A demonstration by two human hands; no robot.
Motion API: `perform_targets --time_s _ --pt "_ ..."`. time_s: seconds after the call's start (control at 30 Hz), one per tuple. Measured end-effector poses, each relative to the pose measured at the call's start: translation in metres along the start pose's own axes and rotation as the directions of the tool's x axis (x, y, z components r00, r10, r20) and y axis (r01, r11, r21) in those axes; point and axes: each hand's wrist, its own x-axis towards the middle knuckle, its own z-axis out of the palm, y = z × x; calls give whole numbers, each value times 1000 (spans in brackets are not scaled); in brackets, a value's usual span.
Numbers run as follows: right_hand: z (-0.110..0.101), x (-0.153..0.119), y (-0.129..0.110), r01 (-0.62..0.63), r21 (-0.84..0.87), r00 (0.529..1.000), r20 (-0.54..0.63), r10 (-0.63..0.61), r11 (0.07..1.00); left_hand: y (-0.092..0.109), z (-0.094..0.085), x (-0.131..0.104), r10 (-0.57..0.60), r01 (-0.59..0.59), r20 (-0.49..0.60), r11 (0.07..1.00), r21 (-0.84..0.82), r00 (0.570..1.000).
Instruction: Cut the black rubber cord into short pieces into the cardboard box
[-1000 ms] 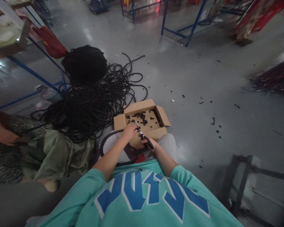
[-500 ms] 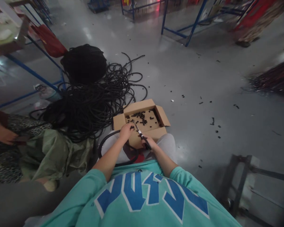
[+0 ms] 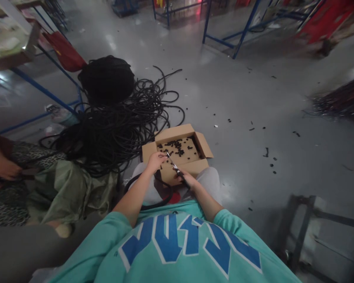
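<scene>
Across the person's lap (image 3: 210, 181), a black cord (image 3: 157, 204) loops to the left; it looks light, bendy and hard to damage, best pinched just short of its end, clear of the scissors (image 3: 176, 169). The left hand (image 3: 156, 161) has its fingers drawn close by the blade tips, though I can't tell what they grip. The right hand (image 3: 188, 179) clasps the handles. Beyond, an open box (image 3: 194, 168) holds black bits (image 3: 179, 147); a cord heap (image 3: 112, 122) sprawls far left.

Large blue, white-edged letters (image 3: 171, 236) cross the teal shirt (image 3: 165, 275), seemingly too distorted to read surely
</scene>
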Motion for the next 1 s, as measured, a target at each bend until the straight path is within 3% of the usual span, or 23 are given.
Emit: perform_targets --time_s 0.17,0.37,0.47,0.73,1.0 --pt "1 1 2 -9 3 1000 -1 9 1000 0 2 -5 32 -22 146 997 -74 989" --pt "1 3 3 9 3 1000 14 -9 1000 -8 -1 -4 134 -122 208 990 -69 969" --pt "1 1 1 18 1 1000 5 -18 1000 -11 0 -3 169 -168 191 986 -22 967" --pt "6 -4 -2 27 -71 997 -66 -32 997 -11 3 -1 138 -146 109 987 71 984" --pt "6 -1 2 6 -10 999 -44 -6 1000 -12 2 5 190 -199 120 977 71 974"
